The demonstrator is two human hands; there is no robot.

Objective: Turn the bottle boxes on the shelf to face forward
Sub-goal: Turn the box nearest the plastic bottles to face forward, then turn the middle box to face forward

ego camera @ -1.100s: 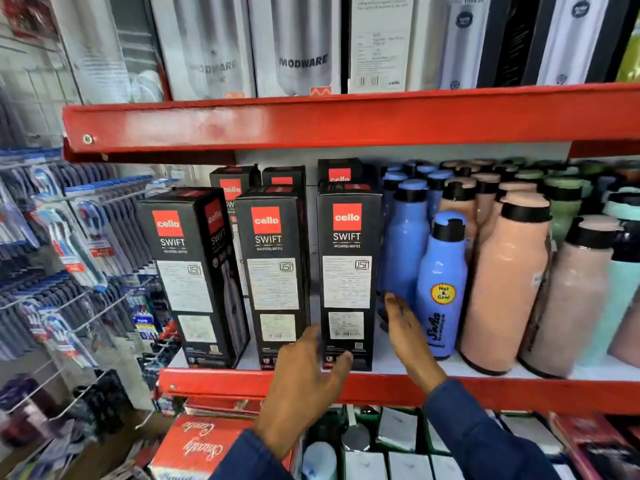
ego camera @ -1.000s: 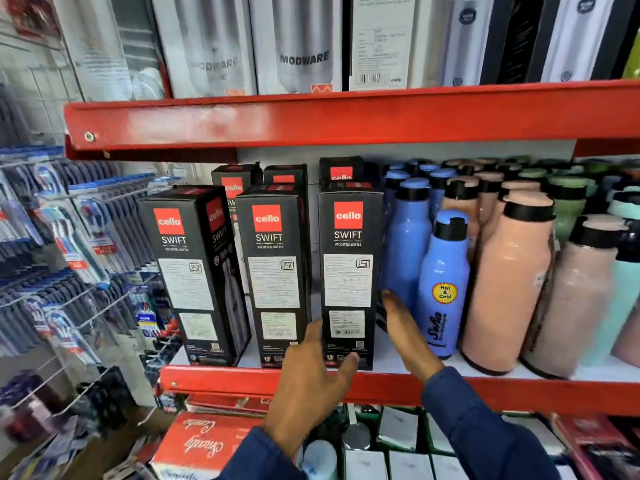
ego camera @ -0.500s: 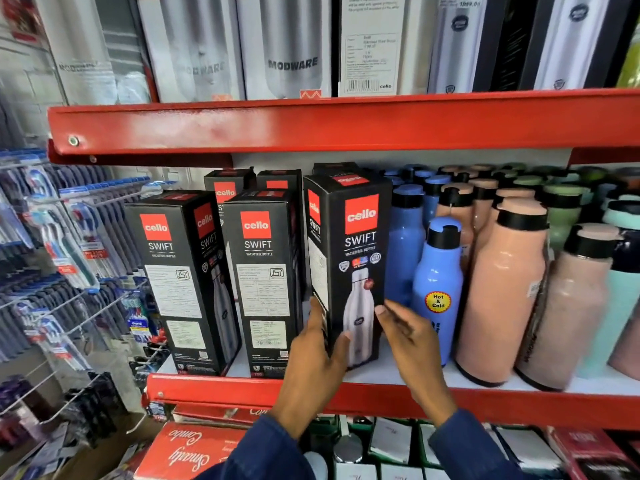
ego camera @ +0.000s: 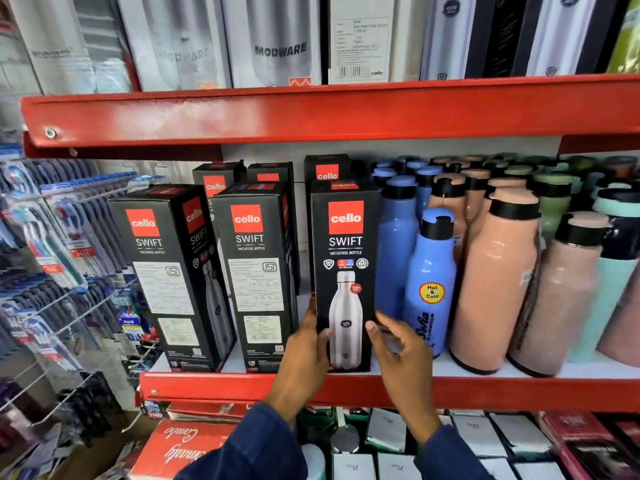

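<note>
While both hands close around its lower part, the right-hand box [ego camera: 344,271] of the front row stands upright on the red shelf [ego camera: 485,393], its picture of a steel bottle facing forward. The left hand [ego camera: 304,355] grips the box's lower left edge, thumb across the front face and fingers [ego camera: 311,313] wrapped behind that edge. The right hand [ego camera: 401,355] sits at the lower right edge, thumb tip touching the front face, its fingers curled loosely between the box and the blue bottle [ego camera: 429,282] marked "Hot & Cold"; whether they press the side panel I cannot tell. Left of it, the middle box [ego camera: 258,271] shows its printed label panel to the front, and the left box [ego camera: 166,275] stands angled, label panel forward and bottle picture on its right side. More boxes stand behind them. Peach bottles [ego camera: 495,282] crowd the shelf to the right.
</note>
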